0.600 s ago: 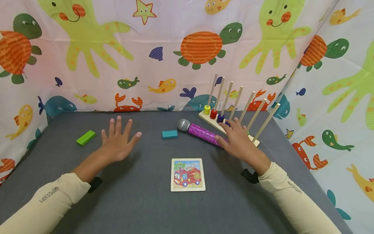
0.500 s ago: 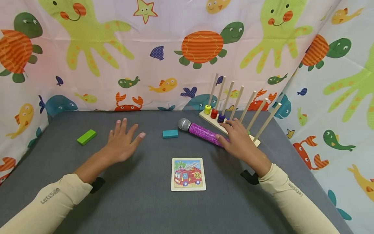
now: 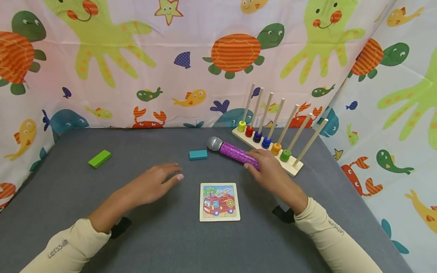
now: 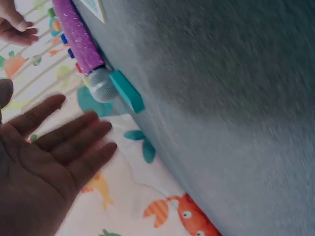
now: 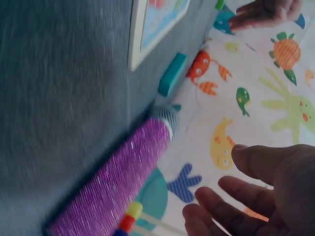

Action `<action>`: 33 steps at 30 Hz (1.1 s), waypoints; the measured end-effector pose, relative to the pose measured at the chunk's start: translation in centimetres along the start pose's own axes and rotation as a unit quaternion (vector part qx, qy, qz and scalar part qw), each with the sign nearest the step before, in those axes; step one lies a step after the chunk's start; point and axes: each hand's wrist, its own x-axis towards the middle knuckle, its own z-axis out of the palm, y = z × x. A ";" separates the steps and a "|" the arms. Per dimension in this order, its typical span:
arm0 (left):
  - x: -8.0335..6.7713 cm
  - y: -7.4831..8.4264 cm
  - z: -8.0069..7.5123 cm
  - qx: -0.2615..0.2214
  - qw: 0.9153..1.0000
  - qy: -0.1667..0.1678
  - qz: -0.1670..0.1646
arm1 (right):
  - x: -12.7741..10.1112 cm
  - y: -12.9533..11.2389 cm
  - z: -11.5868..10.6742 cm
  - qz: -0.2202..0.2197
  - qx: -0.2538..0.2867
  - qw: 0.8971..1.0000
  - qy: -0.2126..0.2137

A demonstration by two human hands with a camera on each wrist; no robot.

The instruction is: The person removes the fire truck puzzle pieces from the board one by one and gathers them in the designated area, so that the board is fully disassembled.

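My right hand (image 3: 270, 172) hovers over the handle end of a glittery purple microphone (image 3: 235, 152), which lies on the grey table (image 3: 157, 242). In the right wrist view its fingers (image 5: 231, 196) are loosely spread above the microphone (image 5: 113, 182) and hold nothing. My left hand (image 3: 155, 184) lies flat and low over the table, fingers straight and pointing right. It is left of a fire-engine puzzle (image 3: 219, 202) and nearer than a teal block (image 3: 198, 154). The left wrist view shows the open palm (image 4: 44, 162), the teal block (image 4: 127, 91) and the microphone head (image 4: 101, 84).
A wooden peg rack (image 3: 293, 169) with coloured beads at the pegs' feet stands behind the microphone at the back right. A green block (image 3: 99, 159) lies at the far left. Sea-animal cloth walls (image 3: 191, 57) close off the back and both sides.
My left hand slid right and nearer, toward the puzzle. My right hand drew back from the peg rack onto the microphone's handle end, uncovering more beads.
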 end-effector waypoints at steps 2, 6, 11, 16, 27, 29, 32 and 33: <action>-0.3 0.3 0.3 -0.008 1.000 -0.010 0.024 | -0.1 -0.5 0.9 -0.016 0.043 0.999 -0.024; -0.5 1.0 0.9 -0.018 0.999 -0.020 0.046 | -0.4 -1.3 2.6 -0.040 0.111 0.990 -0.079; -0.9 1.8 1.6 -0.012 0.997 -0.038 0.060 | -0.1 -1.7 3.9 -0.047 0.117 0.986 -0.112; -1.1 2.5 2.5 -0.020 0.993 -0.063 0.095 | -0.1 -1.5 4.5 -0.043 0.116 0.984 -0.129; -0.8 3.8 5.2 -0.027 0.988 -0.087 0.121 | -0.2 -0.5 5.6 -0.034 0.111 0.984 -0.138; -0.8 4.0 5.6 -0.022 0.985 -0.096 0.139 | -0.2 -0.7 5.7 -0.031 0.119 0.982 -0.144; -0.7 4.2 6.0 -0.014 0.980 -0.103 0.167 | -0.2 -1.0 5.8 -0.033 0.129 0.979 -0.152; -0.7 4.2 6.1 -0.011 0.979 -0.104 0.176 | -0.2 -1.1 5.8 -0.037 0.129 0.979 -0.153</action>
